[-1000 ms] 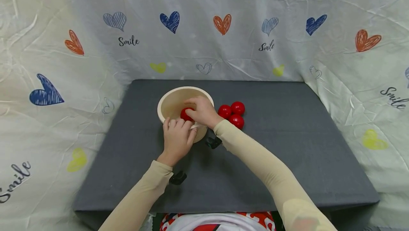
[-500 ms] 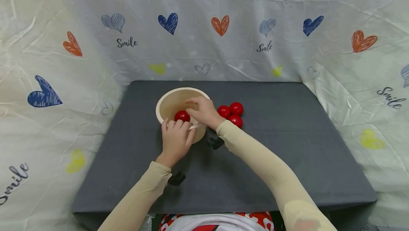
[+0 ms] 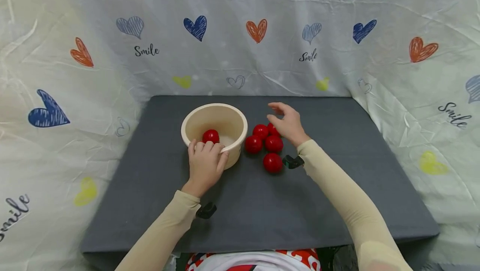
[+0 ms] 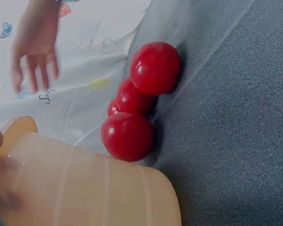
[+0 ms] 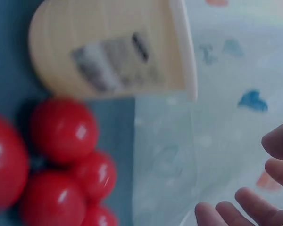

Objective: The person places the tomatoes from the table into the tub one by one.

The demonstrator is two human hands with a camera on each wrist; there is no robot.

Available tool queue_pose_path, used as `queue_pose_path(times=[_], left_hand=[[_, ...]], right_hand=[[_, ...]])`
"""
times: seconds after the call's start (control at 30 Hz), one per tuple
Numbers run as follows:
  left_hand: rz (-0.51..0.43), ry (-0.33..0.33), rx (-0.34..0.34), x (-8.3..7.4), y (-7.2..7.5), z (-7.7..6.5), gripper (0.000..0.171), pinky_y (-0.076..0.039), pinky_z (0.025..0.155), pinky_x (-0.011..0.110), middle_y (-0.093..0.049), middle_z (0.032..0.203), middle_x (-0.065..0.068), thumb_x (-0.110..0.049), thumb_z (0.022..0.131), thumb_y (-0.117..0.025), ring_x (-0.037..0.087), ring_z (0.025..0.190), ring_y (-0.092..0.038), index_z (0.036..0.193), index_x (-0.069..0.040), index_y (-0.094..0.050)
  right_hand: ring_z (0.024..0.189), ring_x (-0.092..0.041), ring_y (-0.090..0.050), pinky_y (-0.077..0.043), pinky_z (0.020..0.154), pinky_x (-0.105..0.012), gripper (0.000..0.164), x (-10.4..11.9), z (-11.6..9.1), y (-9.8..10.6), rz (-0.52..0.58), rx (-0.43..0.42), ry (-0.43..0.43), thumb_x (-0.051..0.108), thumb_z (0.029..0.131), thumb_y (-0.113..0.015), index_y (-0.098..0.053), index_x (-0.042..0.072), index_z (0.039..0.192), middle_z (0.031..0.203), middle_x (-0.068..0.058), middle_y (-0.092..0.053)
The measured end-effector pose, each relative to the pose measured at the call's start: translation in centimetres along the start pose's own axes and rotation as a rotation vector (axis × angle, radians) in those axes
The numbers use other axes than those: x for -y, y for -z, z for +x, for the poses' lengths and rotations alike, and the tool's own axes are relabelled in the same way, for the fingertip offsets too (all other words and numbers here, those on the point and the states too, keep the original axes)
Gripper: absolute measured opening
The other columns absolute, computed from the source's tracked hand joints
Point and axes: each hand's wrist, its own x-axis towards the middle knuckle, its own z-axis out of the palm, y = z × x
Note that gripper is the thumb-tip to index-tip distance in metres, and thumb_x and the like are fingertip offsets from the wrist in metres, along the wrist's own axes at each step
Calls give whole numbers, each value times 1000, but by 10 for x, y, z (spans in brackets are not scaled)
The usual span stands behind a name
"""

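A cream plastic bucket (image 3: pixel 235 154) stands left of the table's middle, with one shiny red ball (image 3: pixel 211 136) lying inside it. My left hand (image 3: pixel 204 164) grips the bucket's near rim, fingers over the edge and thumb outside. To the right of the bucket sits a cluster of several red balls (image 3: pixel 253 144). Above the far end of that cluster, my right hand (image 3: pixel 288 125) is held with fingers spread and nothing in it, overlapping the farthest ball in the head view. The right wrist view shows the bucket's printed label (image 5: pixel 118 61) facing the balls.
A dark grey cloth covers the table (image 3: pixel 337 179). Behind and on both sides hangs a pale curtain (image 3: pixel 225 33) printed with hearts and the word Smile. One red ball (image 3: pixel 273 163) lies nearest the front of the cluster.
My right hand has left the bucket and moved right, over the ball cluster, leaving the red ball inside. My left hand keeps its hold on the rim.
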Motion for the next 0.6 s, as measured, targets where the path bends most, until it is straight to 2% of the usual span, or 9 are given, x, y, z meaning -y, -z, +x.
queue_pose_path(times=[0.13, 0.3, 0.5, 0.6], left_hand=[[-10, 11, 6, -1, 0, 0, 25, -31, 109, 66, -67, 91, 17, -30, 95, -57, 40, 92, -57, 97, -9, -70], [-21, 4, -4, -1, 0, 1, 23, -32, 108, 66, -67, 90, 17, -29, 95, -57, 40, 92, -57, 96, -10, -70], [-14, 4, 3, -1, -1, 0, 24, -31, 108, 66, -67, 91, 17, -29, 94, -57, 40, 91, -57, 98, -9, -71], [-4, 10, 1, 0, -2, 0, 24, -32, 108, 67, -67, 92, 17, -29, 94, -58, 40, 90, -57, 97, -9, -70]], right_hand=[[131, -34, -57, -50, 106, -52, 45, -27, -16, 19, -8, 12, -95, 25, 98, -62, -59, 14, 141, 144, -14, -58], [136, -38, -53, -49, 107, -55, 55, -51, -40, 26, -27, 69, -190, 30, 98, -62, -49, 16, 150, 155, -18, -48], [137, -40, -53, -50, 106, -56, 63, -76, -61, 19, -32, 118, -264, 32, 97, -63, -41, 18, 155, 160, -20, -40], [133, -40, -56, -56, 98, -52, 63, -84, -68, 10, -10, 133, -278, 30, 97, -64, -42, 15, 154, 158, -22, -42]])
